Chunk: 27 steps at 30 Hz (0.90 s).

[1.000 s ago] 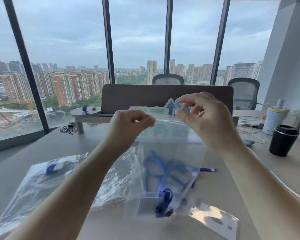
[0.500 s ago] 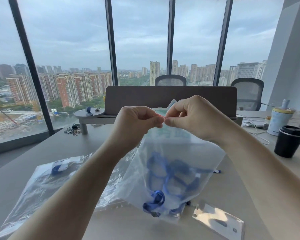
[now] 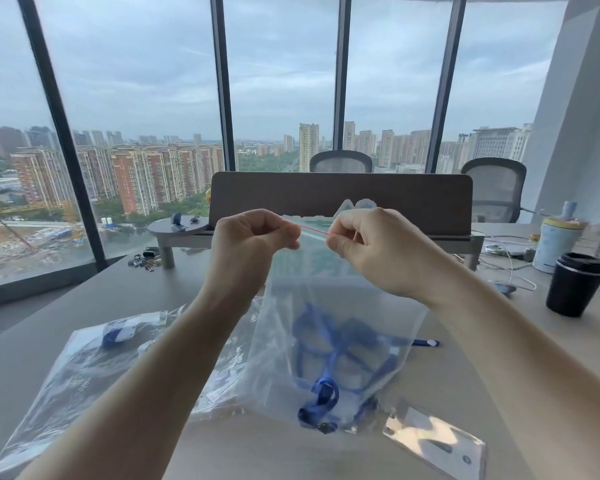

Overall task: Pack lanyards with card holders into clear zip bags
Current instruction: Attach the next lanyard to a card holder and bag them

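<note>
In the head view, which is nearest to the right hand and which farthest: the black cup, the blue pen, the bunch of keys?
From the right hand:
1. Blue pen, on the desk just below the wrist.
2. Black cup, on the desk to the right.
3. Bunch of keys, far left, beyond the left hand.

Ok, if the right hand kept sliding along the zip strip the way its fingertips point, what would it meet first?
Most likely the left hand, pinching the same red zip line on the clear zip bag. The right hand points leftward; only a short bare stretch of strip separates them.
</note>
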Tool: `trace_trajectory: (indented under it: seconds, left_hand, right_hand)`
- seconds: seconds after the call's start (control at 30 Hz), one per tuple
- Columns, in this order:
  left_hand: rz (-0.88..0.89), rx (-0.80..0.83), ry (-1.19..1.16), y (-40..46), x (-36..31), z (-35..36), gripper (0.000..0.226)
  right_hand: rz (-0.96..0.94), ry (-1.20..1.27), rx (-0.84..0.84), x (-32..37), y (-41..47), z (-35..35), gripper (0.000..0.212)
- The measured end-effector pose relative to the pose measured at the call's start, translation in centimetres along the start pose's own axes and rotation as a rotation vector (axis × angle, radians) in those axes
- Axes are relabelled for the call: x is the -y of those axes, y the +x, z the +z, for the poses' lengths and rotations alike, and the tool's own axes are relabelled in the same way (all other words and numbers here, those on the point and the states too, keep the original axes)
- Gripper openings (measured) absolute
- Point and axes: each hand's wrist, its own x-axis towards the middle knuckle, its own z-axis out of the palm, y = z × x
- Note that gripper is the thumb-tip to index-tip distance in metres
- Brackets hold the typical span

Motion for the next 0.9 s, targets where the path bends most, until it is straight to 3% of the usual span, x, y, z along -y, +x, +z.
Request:
trace_trajectory:
  seconds: [0.53, 0.73, 0.9]
  left_hand:
    - [-0.022, -0.156, -0.128, 1.4, -0.4, -6.2, 0.013]
    - [-0.036, -0.151, -0.103, 1.5, 0.2, -7.8, 0.013]
    - [-0.046, -0.134, -0.11, 1.0, 0.8, -8.8, 0.015]
  right_hand:
    - [-0.032, 0.073, -0.072, -2.0, -2.2, -0.8, 0.021]
    - [-0.07, 0.064, -0.142, -2.0, -2.1, -1.3, 0.041]
    - [-0.082, 0.184, -0.164, -1.4, -1.9, -1.0, 0.046]
